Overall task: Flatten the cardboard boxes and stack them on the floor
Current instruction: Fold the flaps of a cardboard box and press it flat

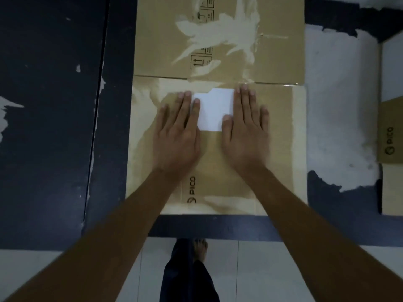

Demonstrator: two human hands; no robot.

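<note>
The fingers (pixel 185 110) of the left hand (pixel 176 136) and right hand (pixel 246 131) are laid straight, pressed flat on the flattened cardboard box (pixel 218 149), flanking a white label (pixel 214 110). Dark floor (pixel 54 127) is left bare leftward; a second box (pixel 391 131) is seen at the right edge.

The dark floor (pixel 54 127), its coating scraped to white patches, carries 1 flattened cardboard box (pixel 218 62) at center; another cardboard piece (pixel 391 131) lies at the right edge.
</note>
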